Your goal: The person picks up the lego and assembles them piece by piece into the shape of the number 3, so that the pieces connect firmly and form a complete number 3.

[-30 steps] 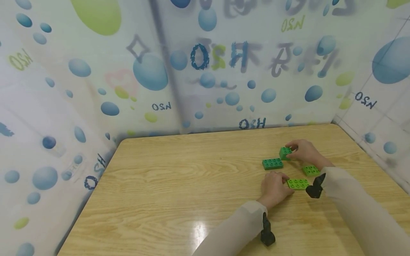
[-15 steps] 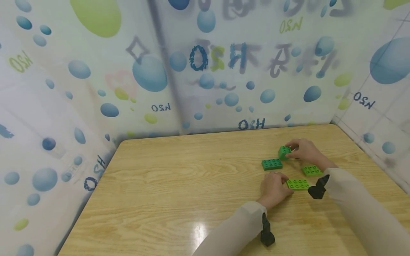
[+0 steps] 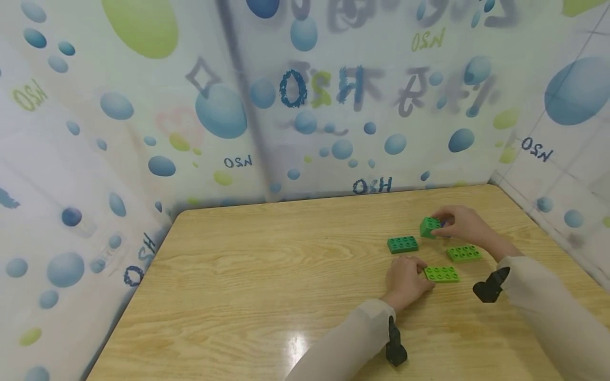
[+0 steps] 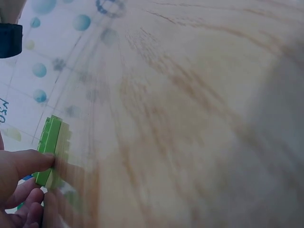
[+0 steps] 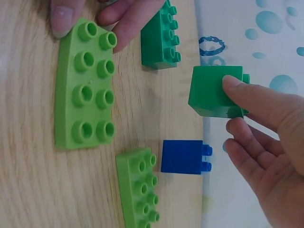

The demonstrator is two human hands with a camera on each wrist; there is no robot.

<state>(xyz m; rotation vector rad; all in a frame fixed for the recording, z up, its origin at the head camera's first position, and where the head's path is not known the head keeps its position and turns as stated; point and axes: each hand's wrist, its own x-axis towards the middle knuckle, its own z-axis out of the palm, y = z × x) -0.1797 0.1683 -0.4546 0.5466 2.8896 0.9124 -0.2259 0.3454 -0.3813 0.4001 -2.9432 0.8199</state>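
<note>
Bubble-patterned sheets printed in blue and green are hung around a light wooden table (image 3: 267, 275), on which a small group of toy building bricks is laid out toward the right side.

A small dark green square brick (image 3: 429, 226) is pinched in the right hand (image 3: 461, 225), its fingers curled round it at the far end of the group; from the right wrist view the brick is seen turned on its side, with its studs pointing away from the table. A blue brick (image 5: 185, 156) is seen just beside that hand, between it and a light green brick (image 3: 464, 253).

A long light green brick (image 3: 441, 273), flat on the table with its studs up, is touched at its near end by the fingertips of the left hand (image 3: 406, 280). That hand is rested on the wood with its fingers loosely bent, and nothing is gripped in it.

A dark green flat brick (image 3: 402, 244) is set apart, just beyond the left hand.

Pale long sleeves are worn on both arms.
</note>
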